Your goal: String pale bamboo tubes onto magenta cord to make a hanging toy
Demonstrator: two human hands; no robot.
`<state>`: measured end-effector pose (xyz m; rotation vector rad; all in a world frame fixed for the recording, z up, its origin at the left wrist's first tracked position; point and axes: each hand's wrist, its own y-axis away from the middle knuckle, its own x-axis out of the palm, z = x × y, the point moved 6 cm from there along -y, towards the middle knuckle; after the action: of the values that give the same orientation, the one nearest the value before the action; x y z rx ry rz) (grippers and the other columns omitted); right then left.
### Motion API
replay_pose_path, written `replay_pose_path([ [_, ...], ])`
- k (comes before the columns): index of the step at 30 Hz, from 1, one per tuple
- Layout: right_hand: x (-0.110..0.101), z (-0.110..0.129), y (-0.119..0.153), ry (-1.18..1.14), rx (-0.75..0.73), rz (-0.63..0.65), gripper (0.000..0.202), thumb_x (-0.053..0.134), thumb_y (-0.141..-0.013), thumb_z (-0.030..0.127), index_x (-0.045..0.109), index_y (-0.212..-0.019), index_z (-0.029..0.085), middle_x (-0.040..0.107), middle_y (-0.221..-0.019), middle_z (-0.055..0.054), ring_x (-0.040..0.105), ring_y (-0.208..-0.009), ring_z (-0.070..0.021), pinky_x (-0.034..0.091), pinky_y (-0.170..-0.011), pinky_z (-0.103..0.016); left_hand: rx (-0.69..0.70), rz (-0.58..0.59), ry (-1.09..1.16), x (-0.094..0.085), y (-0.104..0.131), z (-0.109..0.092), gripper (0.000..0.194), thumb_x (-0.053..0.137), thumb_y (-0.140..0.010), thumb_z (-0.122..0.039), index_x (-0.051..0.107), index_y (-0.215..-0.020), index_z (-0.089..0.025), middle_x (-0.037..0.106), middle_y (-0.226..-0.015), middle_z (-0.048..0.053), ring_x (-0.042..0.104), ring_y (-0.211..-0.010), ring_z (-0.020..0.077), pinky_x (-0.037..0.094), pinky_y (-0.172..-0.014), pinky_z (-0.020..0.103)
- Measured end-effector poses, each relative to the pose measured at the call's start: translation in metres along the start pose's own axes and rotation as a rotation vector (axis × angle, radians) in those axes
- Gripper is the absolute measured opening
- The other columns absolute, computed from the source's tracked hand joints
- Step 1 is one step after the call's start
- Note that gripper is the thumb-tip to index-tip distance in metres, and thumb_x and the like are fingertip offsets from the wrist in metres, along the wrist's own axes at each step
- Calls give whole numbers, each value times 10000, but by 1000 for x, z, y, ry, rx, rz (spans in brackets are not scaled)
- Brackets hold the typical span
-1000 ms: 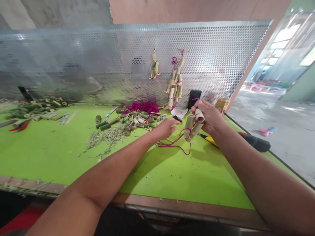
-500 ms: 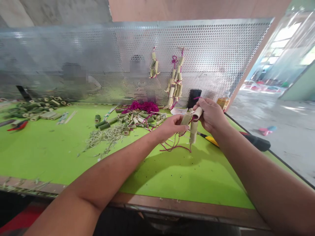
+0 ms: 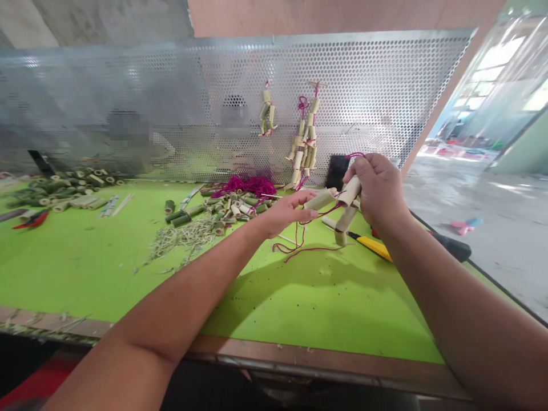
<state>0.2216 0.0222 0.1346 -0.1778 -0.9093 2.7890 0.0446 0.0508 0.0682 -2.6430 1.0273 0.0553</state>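
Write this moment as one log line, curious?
Left hand: pinching greenish bamboo tube; right hand: gripping cream bamboo tube; magenta string: hanging below left hand; long yellow tool: on green tabletop

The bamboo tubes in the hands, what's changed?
The left hand, apart from them at first, took hold of one tube and tilted it from upright. The right hand moved up and right, its grip kept on another tube. The purple yarn pile and hanging figures stayed put.

Bamboo pile (image 3: 68, 188) lies far left on table (image 3: 98, 274), before perforated panel (image 3: 180, 108). Thread heap (image 3: 252, 186) lies behind shavings (image 3: 182, 237), mid-table. Strung tubes (image 3: 346, 218) sit between left hand (image 3: 291, 212) and right hand (image 3: 381, 188), tool (image 3: 373, 247) to the right.
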Motion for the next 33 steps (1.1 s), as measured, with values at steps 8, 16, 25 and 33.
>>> replay_pose_path([
  [8,-5,10,0,15,-28,7,256,590,-948,462,524,-794,269,539,-673,-7,463,-487,-121,370,-411,-289,-66,-48,89,-4,0,6,347,779,-756,-291,633,-1034,-141,605,-830,2,551,-693,81,471,-658,248],
  [16,-4,4,-1,-70,13,38,260,569,-960,481,519,-816,271,544,-677,-4,472,-469,-108,373,-389,-280,-156,192,22,9,7,20,716,791,-742,-256,506,-1397,-212,612,-873,11,561,-695,91,408,-545,194],
  [25,11,-23,10,-237,370,432,270,700,-870,452,559,-779,241,575,-647,6,452,-455,-103,347,-354,-232,-240,325,-362,-32,11,40,576,720,-798,-339,594,-1344,-203,684,-1113,107,634,-859,157,474,-701,266],
  [33,42,-96,47,-177,705,808,322,765,-807,460,579,-800,197,608,-615,24,438,-460,-62,339,-411,-169,-236,230,-812,-72,16,66,334,794,-656,-373,744,-935,-195,682,-970,46,581,-850,171,429,-777,257],
])
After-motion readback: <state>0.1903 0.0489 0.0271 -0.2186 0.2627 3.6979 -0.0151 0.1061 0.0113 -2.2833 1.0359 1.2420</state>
